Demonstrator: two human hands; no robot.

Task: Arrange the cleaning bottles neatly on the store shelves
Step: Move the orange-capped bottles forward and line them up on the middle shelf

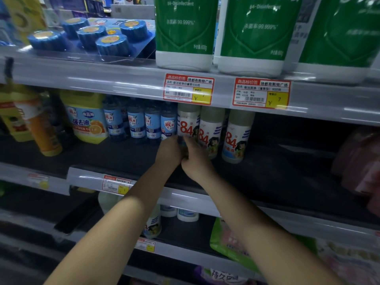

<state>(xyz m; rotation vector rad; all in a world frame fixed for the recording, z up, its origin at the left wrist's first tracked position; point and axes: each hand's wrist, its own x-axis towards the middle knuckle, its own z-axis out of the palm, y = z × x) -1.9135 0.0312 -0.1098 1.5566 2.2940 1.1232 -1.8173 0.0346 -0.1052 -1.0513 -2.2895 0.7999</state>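
both hands (183,155) clasp blue bottle (169,125) base on middle shelf (267,165).

Green labels with white bases seen on large disinfectant bottles (184,31). Blue ridged toilet blocks (112,45) topped with yellow-orange discs. Price tags (188,89) bordered red, yellow price panel at corner. White 84 bottles (236,136) marked with red numerals, cartoon figure, grey caps. Blue-labelled bottles (135,125) tinted dark blue. Yellow tub (87,118) printed with orange-slice picture. Shelf rails (82,79) grey.
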